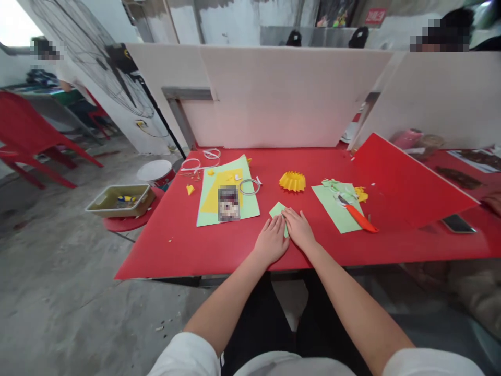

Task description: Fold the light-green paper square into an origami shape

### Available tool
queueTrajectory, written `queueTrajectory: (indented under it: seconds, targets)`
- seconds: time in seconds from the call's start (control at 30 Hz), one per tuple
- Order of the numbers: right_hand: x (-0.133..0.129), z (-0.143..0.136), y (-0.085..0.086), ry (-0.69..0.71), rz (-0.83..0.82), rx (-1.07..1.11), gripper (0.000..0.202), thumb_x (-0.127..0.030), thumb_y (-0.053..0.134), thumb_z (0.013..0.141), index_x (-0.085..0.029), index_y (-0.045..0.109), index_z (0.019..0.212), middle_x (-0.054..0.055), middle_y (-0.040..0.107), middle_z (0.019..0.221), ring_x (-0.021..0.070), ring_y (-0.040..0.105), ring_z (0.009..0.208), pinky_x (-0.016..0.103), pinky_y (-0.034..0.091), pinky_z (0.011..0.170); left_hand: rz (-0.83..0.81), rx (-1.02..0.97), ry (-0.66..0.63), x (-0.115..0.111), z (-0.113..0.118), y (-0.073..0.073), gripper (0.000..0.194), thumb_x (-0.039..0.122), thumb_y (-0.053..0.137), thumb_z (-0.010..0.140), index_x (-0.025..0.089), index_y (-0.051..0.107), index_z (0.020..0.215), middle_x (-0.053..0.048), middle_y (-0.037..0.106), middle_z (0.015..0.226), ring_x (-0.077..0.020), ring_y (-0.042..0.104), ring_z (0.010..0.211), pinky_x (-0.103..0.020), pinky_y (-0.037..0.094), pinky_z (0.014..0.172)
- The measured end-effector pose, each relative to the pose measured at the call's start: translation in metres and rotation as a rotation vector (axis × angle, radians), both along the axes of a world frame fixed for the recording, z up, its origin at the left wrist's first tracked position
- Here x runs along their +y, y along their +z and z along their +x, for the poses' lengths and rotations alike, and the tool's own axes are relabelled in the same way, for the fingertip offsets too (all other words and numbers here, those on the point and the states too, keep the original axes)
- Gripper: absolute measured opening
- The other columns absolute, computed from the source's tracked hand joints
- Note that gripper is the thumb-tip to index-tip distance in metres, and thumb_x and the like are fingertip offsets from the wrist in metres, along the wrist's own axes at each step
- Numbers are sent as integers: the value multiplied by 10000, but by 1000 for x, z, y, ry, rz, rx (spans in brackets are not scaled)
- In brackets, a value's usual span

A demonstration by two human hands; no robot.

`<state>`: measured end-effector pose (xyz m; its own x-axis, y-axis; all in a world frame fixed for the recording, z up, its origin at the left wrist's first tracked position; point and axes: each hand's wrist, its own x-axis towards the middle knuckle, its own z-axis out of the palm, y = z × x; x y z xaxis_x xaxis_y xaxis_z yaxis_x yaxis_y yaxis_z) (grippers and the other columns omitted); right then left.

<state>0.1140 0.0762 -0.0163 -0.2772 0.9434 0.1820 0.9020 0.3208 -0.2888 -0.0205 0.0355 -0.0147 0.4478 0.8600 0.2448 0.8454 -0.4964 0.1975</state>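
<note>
One red table [188, 250] bears one pleated yellow piece [293, 181], left hand [273, 240] and right hand [299, 228] flat on one small green paper [277, 209].

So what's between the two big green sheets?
In the head view: yellow pleated paper and, lower in frame, a small green paper partly under the left hand and right hand.

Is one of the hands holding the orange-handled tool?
No, the orange-handled tool lies partly on a green sheet, while the left hand and right hand rest on a small green paper.
</note>
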Motion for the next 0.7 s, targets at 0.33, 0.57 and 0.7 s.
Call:
queueTrajectory:
  seconds: [0.33,0.57,0.7]
  targets:
    - [-18,9,3,-42,-42,-74,483,-349,226,941,-167,401,1353,76,381,1431,222,299,1350,516,160,1103,-27,62,-12,9,-8,16,397,298,299,922,156,504,1230,-126,521,1313,-237,508,1174,-398,397,962]
    - [-22,8,6,-20,-57,-121,506,-337,223,929,-178,310,1401,69,328,1459,232,237,1375,591,120,1086,-17,67,-32,49,11,12,363,135,354,860,110,525,1180,-166,579,1206,-238,480,1204,-406,366,995]
    - [-23,8,7,-12,-52,-127,518,-319,202,929,-161,262,1419,85,305,1467,234,220,1381,609,94,1081,-38,79,-88,59,15,2,500,109,312,843,85,384,1337,-143,444,1385,-192,365,1312,-362,311,1061]
